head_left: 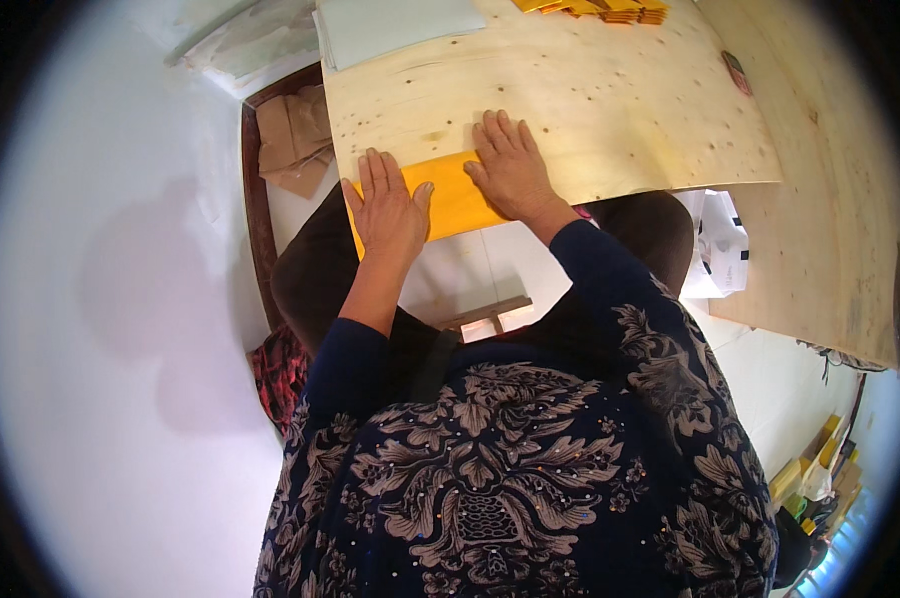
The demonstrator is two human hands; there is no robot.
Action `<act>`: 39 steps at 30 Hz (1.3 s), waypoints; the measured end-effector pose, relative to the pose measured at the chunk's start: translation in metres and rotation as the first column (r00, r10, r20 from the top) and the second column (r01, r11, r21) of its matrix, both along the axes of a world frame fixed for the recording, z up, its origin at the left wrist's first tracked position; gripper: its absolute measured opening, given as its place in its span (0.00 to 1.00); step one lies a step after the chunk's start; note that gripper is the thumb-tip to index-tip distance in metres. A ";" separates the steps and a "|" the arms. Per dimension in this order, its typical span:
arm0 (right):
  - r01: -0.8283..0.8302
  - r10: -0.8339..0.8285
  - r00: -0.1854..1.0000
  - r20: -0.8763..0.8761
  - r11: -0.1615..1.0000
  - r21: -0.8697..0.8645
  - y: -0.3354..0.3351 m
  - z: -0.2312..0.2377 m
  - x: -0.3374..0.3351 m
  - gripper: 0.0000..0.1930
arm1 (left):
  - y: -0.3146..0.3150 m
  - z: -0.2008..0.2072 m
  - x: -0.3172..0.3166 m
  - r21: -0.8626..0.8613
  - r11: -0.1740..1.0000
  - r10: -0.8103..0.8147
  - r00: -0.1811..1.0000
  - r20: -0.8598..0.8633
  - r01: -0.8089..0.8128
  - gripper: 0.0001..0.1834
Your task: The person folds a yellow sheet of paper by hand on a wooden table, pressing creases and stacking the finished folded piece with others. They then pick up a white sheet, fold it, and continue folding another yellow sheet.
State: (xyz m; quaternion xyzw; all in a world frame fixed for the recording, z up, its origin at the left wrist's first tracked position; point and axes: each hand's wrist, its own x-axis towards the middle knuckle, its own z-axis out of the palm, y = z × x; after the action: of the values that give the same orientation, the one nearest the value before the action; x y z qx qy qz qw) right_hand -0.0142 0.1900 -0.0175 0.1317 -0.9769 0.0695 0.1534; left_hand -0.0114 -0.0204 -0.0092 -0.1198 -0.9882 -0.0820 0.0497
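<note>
A yellow folded sheet (452,197), seemingly paper, lies along the near left edge of the wooden table, with its near side reaching over the edge. Flat on its left end rests my left hand (392,211), fingers stretched forward and thumb apart. My right hand (514,171) presses on the sheet's right end, its fingers spread past the sheet onto the bare wood. Neither hand is closed round anything. The parts of the sheet under both palms are hidden.
Pale sheets (400,28) lie at the table's (589,110) far left, with a pile of yellow folded pieces (634,12) at the far edge. A small dark red object (737,73) sits at the right. Brown paper (292,135) and a white bag (721,249) flank the table below.
</note>
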 end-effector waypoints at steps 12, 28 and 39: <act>0.053 -0.053 0.998 0.033 0.998 0.024 0.015 0.001 0.009 0.31 | -0.038 0.014 0.018 -0.019 1.000 0.020 1.000 0.005 -0.020 0.45; -0.289 0.315 0.937 0.150 0.942 -0.167 0.017 0.056 0.071 0.32 | 0.008 0.043 0.028 0.038 0.797 -0.586 0.787 -0.193 0.603 0.15; 0.285 0.268 0.856 0.442 0.469 -0.836 0.045 0.136 0.044 0.15 | -0.066 0.169 -0.019 0.564 0.814 -0.376 0.867 0.329 0.138 0.12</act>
State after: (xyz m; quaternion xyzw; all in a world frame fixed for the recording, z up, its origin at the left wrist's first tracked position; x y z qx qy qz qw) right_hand 0.0301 0.2354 0.1188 0.0044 -0.8012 0.5944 -0.0688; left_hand -0.0307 -0.0867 0.1593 -0.2166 -0.8880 -0.3777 -0.1482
